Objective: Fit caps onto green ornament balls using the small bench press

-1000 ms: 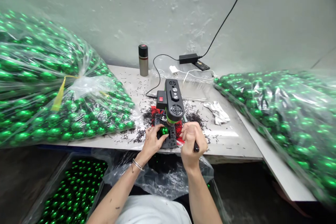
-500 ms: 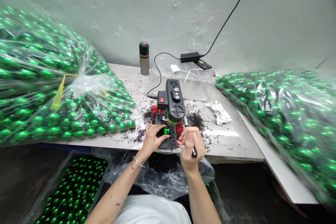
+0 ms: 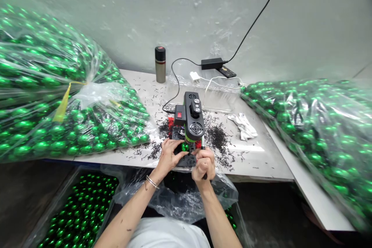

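A small bench drill press [image 3: 194, 116] with a black top and a red switch stands at the table's front. Under its head sits a shiny green ball [image 3: 185, 147], pinched between the thumb and fingers of my left hand [image 3: 170, 154]. My right hand [image 3: 204, 164] is closed round the press's black lever handle [image 3: 205, 176], its fist close to the right side of the base. The head's lower end comes down at the top of the ball; whether a bit enters it I cannot make out.
Black shavings [image 3: 217, 136] litter the table [image 3: 258, 159]. Big clear bags of green balls lie left [image 3: 84, 128] and right [image 3: 314, 124]. Behind are a flask [image 3: 160, 65], a power adapter [image 3: 212, 63] and a white glove [image 3: 244, 126]. A lined crate of balls [image 3: 81, 205] stands below.
My right hand has swung the lever left, toward the base, and the drill press head has come down a little. My left hand keeps the green ball in place.
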Motion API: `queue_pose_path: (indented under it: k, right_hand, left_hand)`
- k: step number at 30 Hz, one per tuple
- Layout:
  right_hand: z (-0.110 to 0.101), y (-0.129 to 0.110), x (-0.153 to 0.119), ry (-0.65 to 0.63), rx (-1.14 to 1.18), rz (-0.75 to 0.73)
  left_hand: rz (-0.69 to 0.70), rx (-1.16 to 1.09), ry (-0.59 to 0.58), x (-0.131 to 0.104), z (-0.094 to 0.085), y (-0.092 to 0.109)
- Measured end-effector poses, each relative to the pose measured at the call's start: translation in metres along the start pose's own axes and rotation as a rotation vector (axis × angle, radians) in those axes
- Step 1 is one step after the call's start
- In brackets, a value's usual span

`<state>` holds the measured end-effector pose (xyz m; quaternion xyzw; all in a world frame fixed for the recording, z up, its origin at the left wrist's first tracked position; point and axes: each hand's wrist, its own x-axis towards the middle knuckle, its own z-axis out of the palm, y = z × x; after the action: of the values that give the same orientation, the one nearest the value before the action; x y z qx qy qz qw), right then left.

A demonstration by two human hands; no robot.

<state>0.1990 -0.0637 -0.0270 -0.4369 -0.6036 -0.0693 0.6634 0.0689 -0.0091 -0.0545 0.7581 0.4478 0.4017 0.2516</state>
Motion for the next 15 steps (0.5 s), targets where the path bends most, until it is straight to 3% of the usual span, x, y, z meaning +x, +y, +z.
queue_pose_path:
  k: [7,11,15]
  right_hand:
    - [-0.003,0.001,0.002,-0.063,-0.046,-0.035]
    - [-0.004,-0.01,0.017,-0.087,-0.057,-0.085]
    - [-0.007,-0.034,0.052,0.023,-0.022,0.108]
  left_hand:
    - [-0.007,-0.02,0.002,0.0,0.001,-0.001]
    - [-0.012,-0.022,-0.001,0.004,0.001,-0.001]
    - [-0.007,-0.013,-0.002,0.005,0.001,0.002]
